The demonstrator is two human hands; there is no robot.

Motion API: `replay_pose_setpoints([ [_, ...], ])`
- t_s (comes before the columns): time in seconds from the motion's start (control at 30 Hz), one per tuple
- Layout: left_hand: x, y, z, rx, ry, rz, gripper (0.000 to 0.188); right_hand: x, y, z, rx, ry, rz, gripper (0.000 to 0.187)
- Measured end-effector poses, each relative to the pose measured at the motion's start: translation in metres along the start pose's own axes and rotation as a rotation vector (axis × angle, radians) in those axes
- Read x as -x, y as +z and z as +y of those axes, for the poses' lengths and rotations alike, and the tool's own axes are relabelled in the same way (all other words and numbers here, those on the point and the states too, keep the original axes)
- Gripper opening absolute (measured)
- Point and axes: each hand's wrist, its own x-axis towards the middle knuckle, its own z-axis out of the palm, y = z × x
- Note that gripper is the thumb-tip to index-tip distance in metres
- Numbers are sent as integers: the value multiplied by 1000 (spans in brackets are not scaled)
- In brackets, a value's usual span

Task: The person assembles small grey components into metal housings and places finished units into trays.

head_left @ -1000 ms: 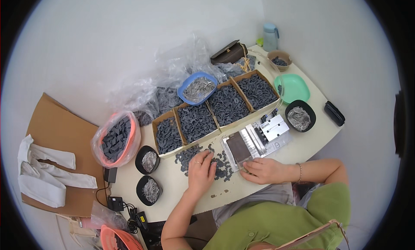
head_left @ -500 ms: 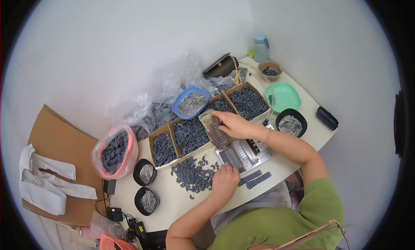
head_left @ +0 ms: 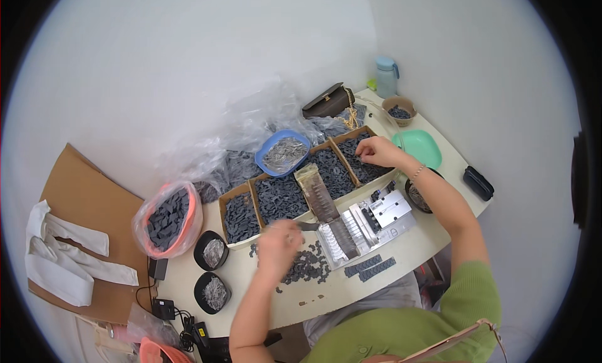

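Observation:
My left hand (head_left: 279,245), smeared by motion, hovers above the loose dark grey pieces (head_left: 307,267) on the table. A dark flat strip (head_left: 308,226) shows beside its fingertips; whether it is gripped I cannot tell. Over the rightmost compartment of the divided box (head_left: 263,231), my right hand (head_left: 378,152) has its fingers pinched together, and what they hold is hidden. Between the hands lies a metal fixture (head_left: 367,222) with a ribbed dark section. A clear, ribbed plastic tray (head_left: 316,194) reaches from the fixture across the box. Two dark toothed strips (head_left: 371,268) lie at the fixture's near edge.
A blue dish (head_left: 282,153) of metal pins rests on the box. Black bowls of pins (head_left: 212,292) stand left. A bagged pink basket (head_left: 169,219) holds dark pieces. Farther right are a green tray (head_left: 421,148), a brown bowl (head_left: 399,110), and a black case (head_left: 478,183).
My left hand has left the fixture and moved left over the loose pieces. My right hand has let go of the plastic tray and moved right to the box's end compartment.

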Motion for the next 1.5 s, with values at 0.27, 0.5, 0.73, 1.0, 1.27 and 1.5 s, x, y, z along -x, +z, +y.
replay_pose_setpoints([
  [0.27, -25, -140, -153, -297, -292, 588, 13, 41, -4, -37, -228, 4, -138, 16],
  [0.5, -23, -104, -184, -540, -237, 186, 19, 65, 15, -76, -255, 12, -238, 22],
  [0.73, -7, -34, -165, -579, -98, -295, 13, 81, 25, -96, -184, -130, -317, 24],
  [1.0, -19, -29, -146, -407, -71, 91, 12, 98, 41, -96, -81, -238, -301, 18],
  [1.27, 21, 46, -17, 579, -249, -310, 16, 105, 58, -98, -65, -279, -282, 17],
  [1.5, 56, 72, 0, 123, 306, -211, 17, 111, 62, -103, -15, -271, -318, 17],
])
